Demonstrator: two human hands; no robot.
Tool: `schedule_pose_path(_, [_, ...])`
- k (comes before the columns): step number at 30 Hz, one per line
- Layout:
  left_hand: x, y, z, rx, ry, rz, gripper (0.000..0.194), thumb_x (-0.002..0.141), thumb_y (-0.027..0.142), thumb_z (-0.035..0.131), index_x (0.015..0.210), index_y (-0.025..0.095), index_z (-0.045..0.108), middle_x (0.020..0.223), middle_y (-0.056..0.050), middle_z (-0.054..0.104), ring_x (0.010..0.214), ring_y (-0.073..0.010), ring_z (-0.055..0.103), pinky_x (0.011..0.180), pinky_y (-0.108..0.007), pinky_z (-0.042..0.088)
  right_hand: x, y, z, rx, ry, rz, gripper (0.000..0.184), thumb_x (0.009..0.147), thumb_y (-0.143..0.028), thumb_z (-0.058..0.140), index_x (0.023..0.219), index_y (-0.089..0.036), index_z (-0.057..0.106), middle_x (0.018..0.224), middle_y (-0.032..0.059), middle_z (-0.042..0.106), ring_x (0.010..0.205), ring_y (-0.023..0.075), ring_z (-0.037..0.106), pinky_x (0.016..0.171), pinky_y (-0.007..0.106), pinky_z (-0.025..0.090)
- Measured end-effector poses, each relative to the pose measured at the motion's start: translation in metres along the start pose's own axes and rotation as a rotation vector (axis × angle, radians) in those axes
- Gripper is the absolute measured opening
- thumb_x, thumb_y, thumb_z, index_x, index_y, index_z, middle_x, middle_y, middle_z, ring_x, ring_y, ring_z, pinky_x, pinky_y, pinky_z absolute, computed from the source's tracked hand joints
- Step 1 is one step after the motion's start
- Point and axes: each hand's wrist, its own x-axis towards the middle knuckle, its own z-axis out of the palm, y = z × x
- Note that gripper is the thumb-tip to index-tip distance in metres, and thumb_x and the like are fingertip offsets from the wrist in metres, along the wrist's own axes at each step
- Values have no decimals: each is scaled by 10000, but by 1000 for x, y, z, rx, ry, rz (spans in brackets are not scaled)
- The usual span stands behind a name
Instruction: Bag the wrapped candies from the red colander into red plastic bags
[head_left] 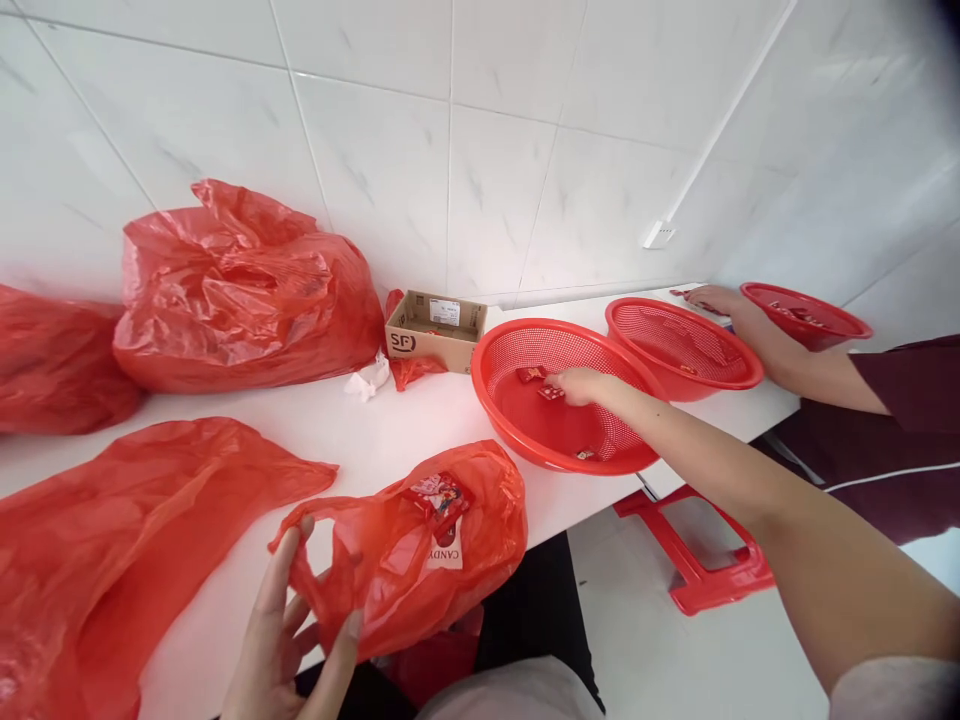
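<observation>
My left hand (300, 620), at the front edge of the table, grips the mouth of a red plastic bag (480, 500) lying on its side. Through its opening several red candy packets (442, 495) show, along with a white label reading CANDY. My right hand (581, 385) reaches down into a red mesh basket (487, 400), fingers closed around the edge of a small red wrapped candy (551, 393). Beside those fingertips lies another red wrapped candy (531, 374). A small candy (585, 454) rests near the basket's front wall.
Large red bags (247, 300) stand against the wall, and a flattened red bag (150, 500) covers the left front. A cardboard box (435, 335) and crumpled tissue (369, 378) sit behind. Rightward are another basket (682, 345), a co-worker's arm (772, 345) and a red stool (697, 575).
</observation>
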Motion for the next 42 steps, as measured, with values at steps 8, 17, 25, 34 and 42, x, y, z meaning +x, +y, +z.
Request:
schedule_pose_path(8, [0, 12, -3, -26, 61, 9, 853, 777, 481, 735, 1520, 461, 315, 1608, -14, 366, 1214, -357, 628, 779, -341, 645, -19, -16, -15, 312, -244, -20, 73, 890, -180, 579, 900, -182, 651, 920, 96, 711, 852, 225, 708, 785, 393, 589])
schedule_pose_path(17, [6, 22, 11, -159, 62, 1, 802, 813, 416, 728, 1507, 468, 330, 1645, -17, 286, 1154, -312, 665, 780, -342, 643, -92, -148, 9, 759, -691, -271, 401, 937, -211, 495, 1336, -170, 494, 1075, 108, 709, 717, 173, 724, 562, 277, 576])
schedule_pose_path(25, [-1, 15, 7, -195, 23, 32, 769, 855, 304, 698, 1508, 473, 328, 1659, -8, 250, 1177, -245, 659, 832, -257, 607, 2, -93, -8, 19, 47, -113, 379, 966, -170, 469, 1331, -223, 557, 1261, 101, 667, 1098, 248, 665, 952, 402, 530])
schedule_pose_path(34, [-5, 27, 5, -268, 133, -54, 726, 843, 289, 734, 1459, 495, 411, 1637, 16, 312, 1186, -222, 656, 835, -161, 571, 39, -18, 23, -123, -126, 73, 329, 940, -271, 631, 1256, -185, 603, 1306, 130, 595, 1152, 268, 602, 976, 497, 511])
schedule_pose_path(42, [1, 11, -7, -229, 103, -46, 784, 815, 303, 759, 1478, 484, 383, 1635, 12, 314, 1197, -243, 649, 798, -169, 587, 16, -45, -14, 499, -335, -108, 266, 955, -218, 545, 1219, -191, 558, 1044, 106, 723, 841, 171, 725, 699, 274, 601])
